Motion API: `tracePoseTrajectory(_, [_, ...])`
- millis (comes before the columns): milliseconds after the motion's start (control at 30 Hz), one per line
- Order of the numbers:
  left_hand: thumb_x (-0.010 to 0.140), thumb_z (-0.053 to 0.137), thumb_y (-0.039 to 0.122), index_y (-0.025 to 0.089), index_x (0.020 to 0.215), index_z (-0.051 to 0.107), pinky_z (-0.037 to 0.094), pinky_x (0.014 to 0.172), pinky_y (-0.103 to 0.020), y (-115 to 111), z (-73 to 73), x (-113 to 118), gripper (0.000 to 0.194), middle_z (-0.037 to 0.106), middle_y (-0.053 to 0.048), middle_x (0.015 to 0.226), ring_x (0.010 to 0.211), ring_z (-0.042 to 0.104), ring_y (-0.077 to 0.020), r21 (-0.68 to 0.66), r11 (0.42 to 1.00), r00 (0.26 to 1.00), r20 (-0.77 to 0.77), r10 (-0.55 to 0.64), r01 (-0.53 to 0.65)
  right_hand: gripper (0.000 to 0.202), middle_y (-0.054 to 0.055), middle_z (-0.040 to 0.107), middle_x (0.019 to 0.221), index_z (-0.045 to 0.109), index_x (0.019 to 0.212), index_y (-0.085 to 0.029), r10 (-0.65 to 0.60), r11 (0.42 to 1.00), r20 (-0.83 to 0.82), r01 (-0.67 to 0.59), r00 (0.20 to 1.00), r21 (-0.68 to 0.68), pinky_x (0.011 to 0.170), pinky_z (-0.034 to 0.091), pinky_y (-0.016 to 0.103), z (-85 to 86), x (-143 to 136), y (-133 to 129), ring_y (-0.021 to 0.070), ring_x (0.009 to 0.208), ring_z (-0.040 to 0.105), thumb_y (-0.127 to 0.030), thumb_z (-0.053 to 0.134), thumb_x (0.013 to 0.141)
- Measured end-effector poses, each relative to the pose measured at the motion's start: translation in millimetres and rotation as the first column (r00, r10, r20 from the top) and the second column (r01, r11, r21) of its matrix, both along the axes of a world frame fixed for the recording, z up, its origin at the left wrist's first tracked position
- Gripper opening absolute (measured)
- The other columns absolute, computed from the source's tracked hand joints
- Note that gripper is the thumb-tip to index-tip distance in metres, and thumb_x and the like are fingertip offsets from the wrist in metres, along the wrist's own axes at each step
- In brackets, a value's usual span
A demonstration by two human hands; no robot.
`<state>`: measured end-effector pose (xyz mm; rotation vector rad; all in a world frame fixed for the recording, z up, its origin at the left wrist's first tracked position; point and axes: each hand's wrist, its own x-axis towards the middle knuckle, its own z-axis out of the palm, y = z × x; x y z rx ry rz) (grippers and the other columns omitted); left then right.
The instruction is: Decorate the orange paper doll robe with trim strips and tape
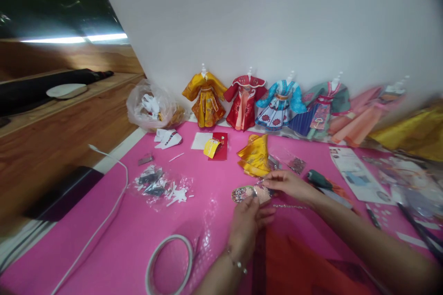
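Note:
My left hand grips a small oval case of beads, its thumb on the near edge. Mixed dark and light beads fill one side of the case, pale pink ones the other. At the case's right end, the thumb and fingertips of my right hand are pinched together; what lies between them is too small to make out. Just behind the hands rests a yellow satin doll garment. To the right of the case runs a thin strand of beads on the pink mat.
Doll dresses on stands, among them a yellow one and a red one, line the wall. A tape roll, a white cable and bags of small parts lie left. Orange fabric lies at the front.

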<state>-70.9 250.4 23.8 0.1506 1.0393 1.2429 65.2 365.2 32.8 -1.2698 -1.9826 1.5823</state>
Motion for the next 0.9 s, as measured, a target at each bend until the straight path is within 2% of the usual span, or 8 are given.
tracePoseTrajectory(100, [0.087, 0.066, 0.02, 0.012, 0.09, 0.071, 0.057, 0.063, -0.029, 0.3, 0.7, -2.8, 0.009, 0.076, -0.012, 0.099, 0.069, 0.072, -0.0189, 0.075, 0.997, 0.989, -0.149, 0.015, -0.004, 0.048, 0.005, 0.073, 0.079, 0.073, 0.084, -0.018, -0.035, 0.998, -0.083, 0.039, 0.996, 0.053, 0.071, 0.052, 0.035, -4.3, 6.7, -6.2, 0.0209, 0.074, 0.066, -0.065, 0.067, 0.075])
tracePoseTrajectory(233, [0.087, 0.065, 0.018, 0.015, 0.101, 0.074, 0.057, 0.071, -0.032, -1.7, 6.2, -8.9, 0.017, 0.075, -0.009, 0.098, 0.076, 0.071, -0.0211, 0.17, 0.985, 0.934, -0.351, 0.062, -0.002, 0.046, 0.01, 0.076, 0.098, 0.076, 0.092, -0.018, -0.022, 0.987, -0.17, 0.048, 0.985, 0.156, 0.086, 0.051, 0.038, 1.7, 13.5, -14.7, 0.0252, 0.093, 0.068, -0.061, 0.068, 0.077])
tracePoseTrajectory(333, [0.087, 0.064, 0.016, 0.016, 0.103, 0.075, 0.056, 0.073, -0.032, -3.6, 7.5, -13.2, 0.02, 0.075, -0.009, 0.095, 0.076, 0.07, -0.0215, 0.217, 0.976, 0.884, -0.458, 0.089, 0.014, 0.042, 0.011, 0.074, 0.105, 0.075, 0.103, -0.018, 0.005, 0.966, -0.195, 0.045, 0.981, 0.255, 0.083, 0.052, 0.036, 15.0, 15.9, -18.7, 0.0238, 0.092, 0.068, -0.053, 0.07, 0.08])
tracePoseTrajectory(400, [0.086, 0.065, 0.015, 0.017, 0.102, 0.077, 0.055, 0.074, -0.031, -4.4, 6.7, -15.2, 0.019, 0.074, -0.009, 0.097, 0.077, 0.069, -0.0211, 0.246, 0.969, 0.858, -0.504, 0.1, 0.031, 0.035, 0.01, 0.072, 0.102, 0.075, 0.104, -0.018, 0.038, 0.941, -0.186, 0.027, 0.982, 0.337, 0.08, 0.051, 0.034, 25.1, 15.6, -20.0, 0.0219, 0.088, 0.066, -0.045, 0.073, 0.081])
tracePoseTrajectory(533, [0.084, 0.068, 0.014, 0.018, 0.097, 0.078, 0.052, 0.078, -0.029, -5.2, 6.0, -17.1, 0.017, 0.074, -0.009, 0.097, 0.084, 0.067, -0.0219, 0.286, 0.956, 0.831, -0.545, 0.113, 0.058, 0.012, 0.007, 0.072, 0.087, 0.075, 0.083, -0.021, 0.122, 0.881, -0.141, -0.041, 0.982, 0.472, 0.078, 0.049, 0.033, 38.2, 11.4, -21.3, 0.0208, 0.083, 0.065, -0.031, 0.071, 0.084])
tracePoseTrajectory(700, [0.085, 0.068, 0.019, 0.016, 0.1, 0.077, 0.053, 0.071, -0.029, -5.3, 9.5, -17.6, 0.018, 0.073, -0.009, 0.095, 0.076, 0.067, -0.021, 0.285, 0.958, 0.839, -0.531, 0.12, 0.043, 0.011, 0.006, 0.072, 0.085, 0.072, 0.078, -0.022, 0.157, 0.833, -0.094, -0.081, 0.983, 0.548, 0.077, 0.049, 0.034, 42.7, 3.8, -20.9, 0.0208, 0.081, 0.066, -0.028, 0.067, 0.086])
tracePoseTrajectory(767, [0.085, 0.069, 0.024, 0.016, 0.112, 0.072, 0.053, 0.069, -0.028, -5.2, 10.6, -17.9, 0.028, 0.072, -0.009, 0.097, 0.076, 0.066, -0.02, 0.279, 0.96, 0.848, -0.515, 0.127, 0.025, 0.011, 0.005, 0.071, 0.083, 0.072, 0.077, -0.022, 0.156, 0.825, -0.072, -0.09, 0.985, 0.558, 0.077, 0.049, 0.034, 45.2, 0.4, -18.2, 0.0207, 0.08, 0.066, -0.028, 0.066, 0.085])
tracePoseTrajectory(900, [0.084, 0.071, 0.039, 0.016, 0.141, 0.046, 0.052, 0.063, -0.027, -4.7, 7.8, -19.1, 0.066, 0.071, -0.009, 0.09, 0.076, 0.066, -0.0201, 0.263, 0.964, 0.879, -0.446, 0.167, -0.05, 0.013, 0.004, 0.072, 0.081, 0.072, 0.078, -0.02, 0.078, 0.838, -0.016, -0.057, 0.997, 0.543, 0.071, 0.049, 0.031, 47.4, -7.8, -3.0, 0.0194, 0.075, 0.065, -0.028, 0.066, 0.086])
